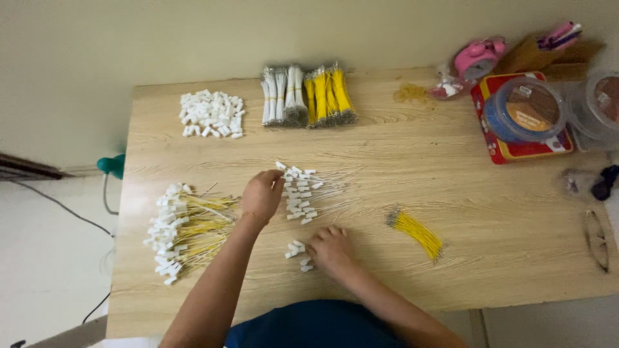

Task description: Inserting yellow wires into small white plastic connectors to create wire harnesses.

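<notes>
Resting on the wooden worktop (451, 212) nearest the body, the right hand (331, 250) curls its grip over a few loose white connectors (296, 249). Farther out, the left hand (262, 195) pinches a narrow grip on the near edge of a row of white-wired connectors (302, 192). Beyond lie a white connector pile (211, 113) and bundled white and yellow wires (307, 95).

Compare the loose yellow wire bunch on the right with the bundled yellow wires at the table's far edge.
The loose yellow wire bunch is small, untied and lies diagonally; the bundled yellow wires form several thicker tied bundles, side by side, pointing away. Both are yellow with bare metal ends.
</notes>
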